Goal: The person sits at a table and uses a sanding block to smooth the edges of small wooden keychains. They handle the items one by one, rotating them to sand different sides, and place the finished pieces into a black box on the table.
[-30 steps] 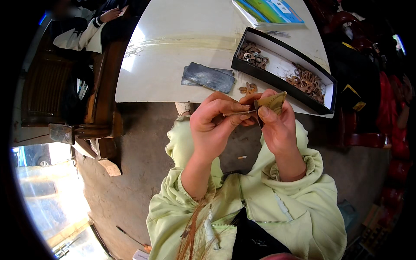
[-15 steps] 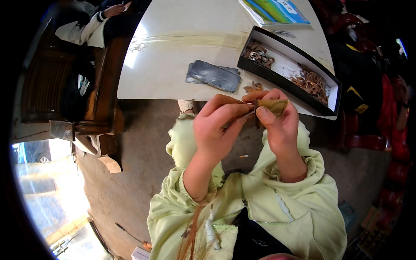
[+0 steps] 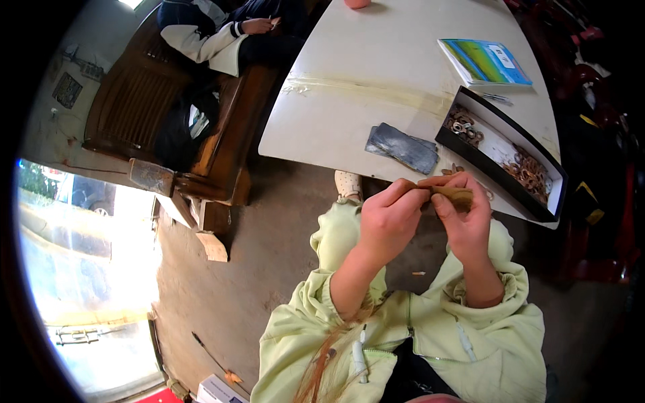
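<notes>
Just off the table's near edge, my two hands meet fingertip to fingertip. My right hand point(image 3: 467, 218) is closed round a folded yellow-brown sheet point(image 3: 457, 196), which looks like sandpaper, with its thumb pressed on top. My left hand point(image 3: 390, 221) is closed in a pinch at the sheet's left end; what lies between its fingertips is hidden. Behind my fingers, a few rusty flat metal pieces point(image 3: 451, 170) lie on the table. Beyond them to the left rest two dark grey slabs point(image 3: 406, 148), one partly over the other.
A black-edged open box point(image 3: 494, 138) on the white table point(image 3: 336, 124) holds two heaps of rusty metal pieces. Behind it lie a colourful booklet point(image 3: 487, 62) and thin metal items point(image 3: 497, 99). Another person point(image 3: 205, 40) sits on the wooden bench point(image 3: 144, 94) at left.
The whole view has shifted, so the table, box and hands appear farther right and lower. My hands stay together; the yellow-brown sheet now shows as a narrower, flatter fold.
</notes>
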{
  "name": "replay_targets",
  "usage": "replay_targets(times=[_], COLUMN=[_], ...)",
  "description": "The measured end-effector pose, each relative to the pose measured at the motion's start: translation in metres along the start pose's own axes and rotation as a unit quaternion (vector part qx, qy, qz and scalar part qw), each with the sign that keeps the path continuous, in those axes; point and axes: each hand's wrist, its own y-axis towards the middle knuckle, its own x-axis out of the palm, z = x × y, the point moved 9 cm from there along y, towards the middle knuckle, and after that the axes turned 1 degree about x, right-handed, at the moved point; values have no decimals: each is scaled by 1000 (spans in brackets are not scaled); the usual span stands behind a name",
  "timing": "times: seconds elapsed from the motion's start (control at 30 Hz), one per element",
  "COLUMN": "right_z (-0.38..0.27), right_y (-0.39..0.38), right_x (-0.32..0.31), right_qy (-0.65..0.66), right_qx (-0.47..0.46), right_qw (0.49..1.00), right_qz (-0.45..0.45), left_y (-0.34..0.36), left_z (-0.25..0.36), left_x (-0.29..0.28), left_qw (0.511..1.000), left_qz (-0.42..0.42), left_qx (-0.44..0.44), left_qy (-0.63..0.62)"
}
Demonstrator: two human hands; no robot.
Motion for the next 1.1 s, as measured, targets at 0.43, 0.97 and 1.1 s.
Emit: replay_targets(times=[0.43,0.97,1.1], right_z=[-8,-7,2], right_y=[-5,-12,-11], right_x=[3,-14,-19], right_qy=[64,-11,70], right_qx=[-1,-3,56], right_qw=[998,999,994], right_qz=[-13,45,59], left_y=[-1,-2,-10], left_z=[7,-2,-17], left_x=[-10,11,30], left_qw=[998,994,924], left_qz=[35,-21,-40], left_qx=[-30,-72,-198], left_qy=[-43,-78,-326])
